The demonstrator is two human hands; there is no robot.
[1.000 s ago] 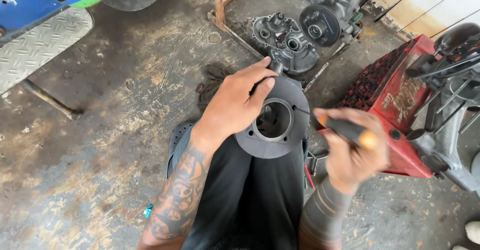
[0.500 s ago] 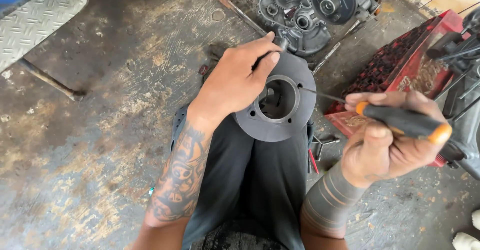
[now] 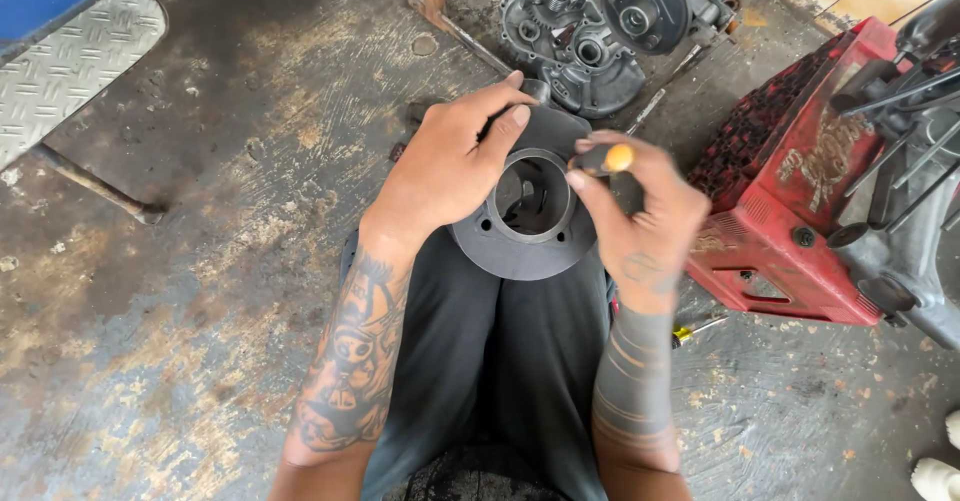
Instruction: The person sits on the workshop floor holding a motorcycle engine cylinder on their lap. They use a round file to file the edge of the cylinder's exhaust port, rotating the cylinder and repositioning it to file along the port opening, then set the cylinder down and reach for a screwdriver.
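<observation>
stained concrete floor [image 3: 200, 261], engine casing [image 3: 575, 46] (grey), red crate [image 3: 790, 211]

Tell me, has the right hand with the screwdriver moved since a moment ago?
Yes. The right hand has swung inward from beside the red crate to the rim of the round dark cylinder part, screwdriver included.

Dark grey cylinder [image 3: 530, 226], orange-and-black screwdriver handle [image 3: 608, 161], red crate [image 3: 800, 201], diamond-patterned steel plate [image 3: 60, 71].
</observation>
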